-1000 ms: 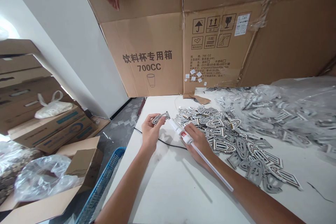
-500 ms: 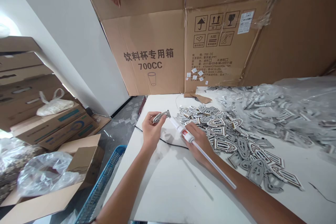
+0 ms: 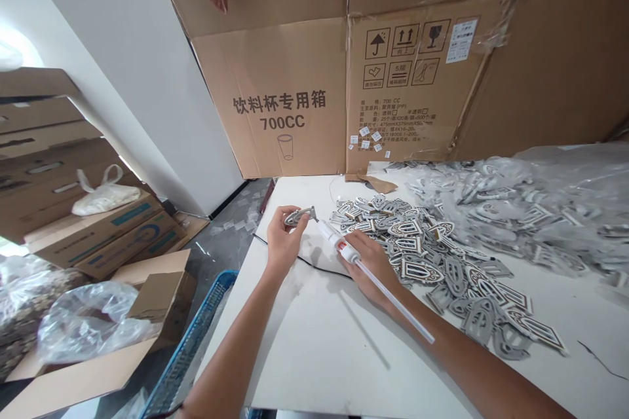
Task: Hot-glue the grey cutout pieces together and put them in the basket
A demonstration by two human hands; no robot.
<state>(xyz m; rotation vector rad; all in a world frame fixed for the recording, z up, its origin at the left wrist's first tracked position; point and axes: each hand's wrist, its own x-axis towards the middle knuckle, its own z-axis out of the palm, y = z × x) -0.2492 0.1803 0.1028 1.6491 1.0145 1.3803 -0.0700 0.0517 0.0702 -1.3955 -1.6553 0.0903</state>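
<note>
My left hand (image 3: 284,236) pinches a small grey arch-shaped piece (image 3: 299,217) between thumb and fingers above the white table (image 3: 304,353). In my right hand (image 3: 371,262) is a white hot glue gun (image 3: 339,240), its nozzle close to the right end of the piece; I cannot tell whether they touch. A long translucent glue stick (image 3: 393,298) sticks out of the gun's back, over my right forearm. Beside my right hand lies a heap of grey and white arch-shaped pieces (image 3: 417,242), some with decorated edges.
Bagged pieces in clear plastic (image 3: 515,209) lie at the right. A black cord (image 3: 319,268) crosses the table. Cardboard boxes (image 3: 280,65) form a wall behind it. A blue basket (image 3: 196,334) and an open carton (image 3: 122,366) stand left of the table.
The piece in my left hand has turned a little, showing more of its flat face. The glue gun's rear and glue stick have shifted slightly left; both hands keep their hold.
</note>
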